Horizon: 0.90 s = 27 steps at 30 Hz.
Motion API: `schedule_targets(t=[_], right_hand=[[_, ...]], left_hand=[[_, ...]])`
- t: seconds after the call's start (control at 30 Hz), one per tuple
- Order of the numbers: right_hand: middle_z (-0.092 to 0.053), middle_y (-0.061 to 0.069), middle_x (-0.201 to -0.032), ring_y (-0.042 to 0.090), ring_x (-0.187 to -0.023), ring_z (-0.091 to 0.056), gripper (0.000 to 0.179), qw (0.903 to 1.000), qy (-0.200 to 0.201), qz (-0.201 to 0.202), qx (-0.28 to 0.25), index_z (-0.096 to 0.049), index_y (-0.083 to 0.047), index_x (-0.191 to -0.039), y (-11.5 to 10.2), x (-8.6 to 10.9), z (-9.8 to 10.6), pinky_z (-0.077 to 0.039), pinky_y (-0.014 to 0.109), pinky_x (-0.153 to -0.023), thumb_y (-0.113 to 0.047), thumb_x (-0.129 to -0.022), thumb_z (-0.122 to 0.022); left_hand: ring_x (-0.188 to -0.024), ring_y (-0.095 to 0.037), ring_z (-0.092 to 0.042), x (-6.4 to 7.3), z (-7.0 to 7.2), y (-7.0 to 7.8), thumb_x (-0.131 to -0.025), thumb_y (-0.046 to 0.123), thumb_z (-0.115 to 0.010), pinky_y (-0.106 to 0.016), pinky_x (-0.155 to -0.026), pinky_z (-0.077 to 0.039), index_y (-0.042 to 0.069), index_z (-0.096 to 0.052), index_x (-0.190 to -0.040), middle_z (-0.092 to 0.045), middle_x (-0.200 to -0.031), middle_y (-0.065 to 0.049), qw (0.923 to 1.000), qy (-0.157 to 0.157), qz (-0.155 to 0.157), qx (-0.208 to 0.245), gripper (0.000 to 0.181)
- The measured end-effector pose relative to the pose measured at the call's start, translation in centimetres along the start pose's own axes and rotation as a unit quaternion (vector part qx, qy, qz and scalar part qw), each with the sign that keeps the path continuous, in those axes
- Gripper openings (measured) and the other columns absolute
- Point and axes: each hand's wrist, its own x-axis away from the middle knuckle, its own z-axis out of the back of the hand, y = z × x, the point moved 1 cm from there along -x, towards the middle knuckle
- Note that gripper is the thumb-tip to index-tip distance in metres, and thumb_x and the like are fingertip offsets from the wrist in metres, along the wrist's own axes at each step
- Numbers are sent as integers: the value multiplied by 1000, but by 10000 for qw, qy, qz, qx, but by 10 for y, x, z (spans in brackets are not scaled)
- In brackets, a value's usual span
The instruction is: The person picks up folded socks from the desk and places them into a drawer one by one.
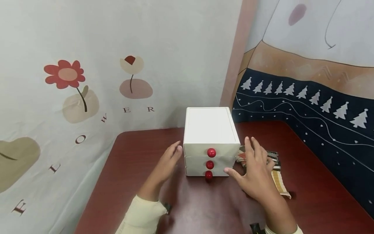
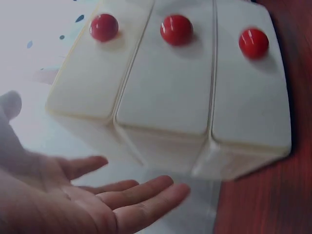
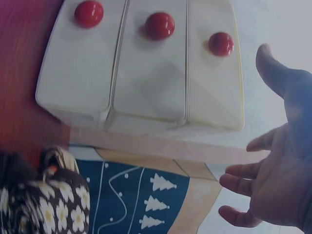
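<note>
A white drawer box (image 1: 211, 125) with three stacked drawers, each with a round red knob (image 1: 211, 152), stands on the dark red table; all three drawers look closed. Beside its left wall is my left hand (image 1: 168, 161), fingers extended, holding nothing. My right hand (image 1: 257, 172) hovers off the front right corner, fingers spread and thumb pointing toward the lowest drawer. In the left wrist view, the left hand (image 2: 102, 200) has its palm facing the side of the box. The right hand (image 3: 278, 180) likewise faces the opposite side, a gap between them.
Patterned fabric (image 1: 274, 162) lies right of the box, partly behind my right hand; in the right wrist view a dark daisy-print cloth (image 3: 61, 209) shows. Printed wall hangings (image 1: 181, 65) rise behind the table (image 1: 140, 146) and along its right edge.
</note>
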Motion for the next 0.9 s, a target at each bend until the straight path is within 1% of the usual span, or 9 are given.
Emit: schedule_targets(t=[0.1,0.17,0.33,0.47,0.53,0.63,0.73,0.8,0.9], right_hand=[[-23,27,-176,55,-156,-25,120,9995,290,5,-128,-20,-8,-174,-4,2,-6,-20,85,-109,-48,-87,-91],[-28,28,-172,54,-153,-29,115,9983,541,51,-221,-27,-6,-172,-7,2,-11,-23,81,-107,-45,-86,-92],[-42,31,-153,49,-137,-41,98,9898,1245,275,-635,-43,1,-160,-16,0,-25,-29,66,-98,-36,-84,-94],[-48,29,-136,45,-125,-46,81,9819,1616,351,-924,-52,4,-146,-24,-2,-38,-33,60,-96,-29,-84,-93],[-51,27,-129,43,-121,-49,71,9795,1709,358,-1003,-55,4,-138,-28,-2,-44,-36,60,-97,-26,-85,-91],[-58,23,-120,41,-111,-57,57,9792,1746,307,-987,-61,3,-128,-36,-2,-51,-44,59,-95,-25,-86,-90],[-65,17,-108,34,-97,-64,44,9815,1722,214,-805,-68,0,-118,-43,-2,-56,-53,53,-83,-26,-89,-88],[-65,14,-97,29,-85,-63,37,9829,1702,151,-684,-70,-1,-113,-47,-2,-58,-52,47,-72,-27,-91,-87],[-60,8,-83,21,-69,-54,33,9834,1734,73,-523,-73,-3,-107,-51,-4,-60,-44,38,-61,-28,-92,-87]], left_hand=[[-160,-50,-38,-11,-9,4,-118,50,-39,-70,-117,-47,4,-30,-171,-33,-176,-27,9975,23,250,662,71],[-162,-47,-37,-19,-13,6,-116,55,-40,-72,-119,-43,6,-28,-172,-32,-177,-25,9946,65,459,925,75],[-159,-47,-41,-36,-19,15,-110,69,-45,-78,-117,-41,12,-32,-171,-36,-175,-22,9870,290,940,1268,84],[-156,-47,-45,-42,-21,20,-109,65,-50,-79,-117,-39,12,-40,-168,-45,-169,-24,9800,450,1190,1527,80],[-154,-45,-48,-44,-22,21,-109,60,-53,-80,-117,-38,11,-44,-165,-52,-164,-24,9758,507,1254,1721,75],[-149,-42,-54,-44,-24,20,-107,57,-55,-79,-116,-38,10,-47,-162,-59,-156,-24,9728,532,1304,1838,73],[-145,-41,-57,-43,-25,19,-107,58,-55,-79,-116,-40,9,-49,-160,-63,-149,-24,9715,515,1317,1903,72],[-144,-41,-57,-42,-24,19,-106,58,-56,-78,-115,-40,9,-51,-159,-64,-148,-23,9707,516,1346,1920,72],[-146,-42,-56,-41,-24,21,-106,58,-57,-78,-115,-41,9,-53,-158,-64,-149,-23,9706,500,1369,1914,71]])
